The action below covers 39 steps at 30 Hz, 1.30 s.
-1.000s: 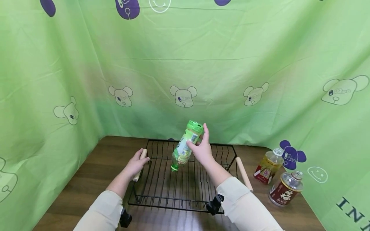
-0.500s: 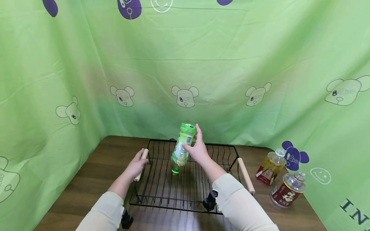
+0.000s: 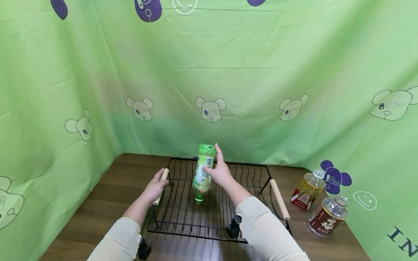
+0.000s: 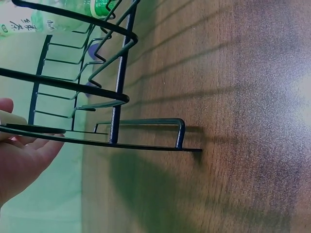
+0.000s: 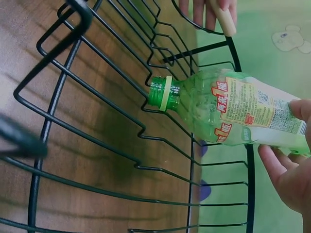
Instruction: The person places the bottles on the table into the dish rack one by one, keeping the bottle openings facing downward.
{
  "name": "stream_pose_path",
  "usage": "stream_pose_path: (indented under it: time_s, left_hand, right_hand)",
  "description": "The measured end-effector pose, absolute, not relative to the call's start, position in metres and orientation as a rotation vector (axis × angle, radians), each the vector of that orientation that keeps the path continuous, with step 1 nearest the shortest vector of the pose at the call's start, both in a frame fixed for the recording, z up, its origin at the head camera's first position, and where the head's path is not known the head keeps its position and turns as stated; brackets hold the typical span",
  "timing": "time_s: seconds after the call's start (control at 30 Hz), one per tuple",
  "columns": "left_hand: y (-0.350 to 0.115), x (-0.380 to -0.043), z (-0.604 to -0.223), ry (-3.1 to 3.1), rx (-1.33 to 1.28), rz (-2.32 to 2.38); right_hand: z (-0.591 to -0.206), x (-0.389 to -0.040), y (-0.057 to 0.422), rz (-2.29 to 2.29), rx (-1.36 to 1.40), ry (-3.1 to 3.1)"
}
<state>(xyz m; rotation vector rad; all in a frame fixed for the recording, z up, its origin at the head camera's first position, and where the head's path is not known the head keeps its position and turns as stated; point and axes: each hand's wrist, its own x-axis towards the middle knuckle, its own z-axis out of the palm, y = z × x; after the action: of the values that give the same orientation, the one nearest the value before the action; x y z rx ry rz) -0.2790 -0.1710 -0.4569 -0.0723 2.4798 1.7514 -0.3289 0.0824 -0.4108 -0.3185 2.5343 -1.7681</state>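
My right hand (image 3: 221, 172) grips a green plastic bottle (image 3: 203, 174) near its base, holding it neck down over the black wire dish rack (image 3: 187, 230). In the right wrist view the capless green neck (image 5: 163, 93) is at the rack's wires; whether it touches them I cannot tell. My left hand (image 3: 155, 186) holds the rack's left wooden handle (image 3: 164, 174), thumb over the top. The left wrist view shows that hand (image 4: 22, 167) at the handle, and part of the bottle (image 4: 48, 22) beyond the wires.
Two more bottles stand right of the rack on the wooden table (image 3: 98, 217): one with a yellow and red label (image 3: 307, 191), one with a dark red label (image 3: 327, 217). The rack's right wooden handle (image 3: 279, 199) lies near them. A green curtain (image 3: 209, 72) hangs behind.
My right hand has moved left and slightly down with the bottle, which has turned from slanted to nearly upright, neck still down. My left hand stays on the handle.
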Motion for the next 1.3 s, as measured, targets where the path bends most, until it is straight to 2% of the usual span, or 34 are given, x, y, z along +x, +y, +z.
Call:
stream_pose_path:
  time_s: [0.53, 1.3]
  left_hand:
    - [-0.170, -0.280, -0.456, 2.476, -0.066, 1.771]
    - [-0.171, -0.279, -0.458, 2.475, -0.074, 1.772]
  right_hand:
    - [-0.417, -0.331, 0.075, -1.834, -0.260, 2.505]
    - [-0.421, -0.339, 0.070, -1.671, -0.194, 2.582]
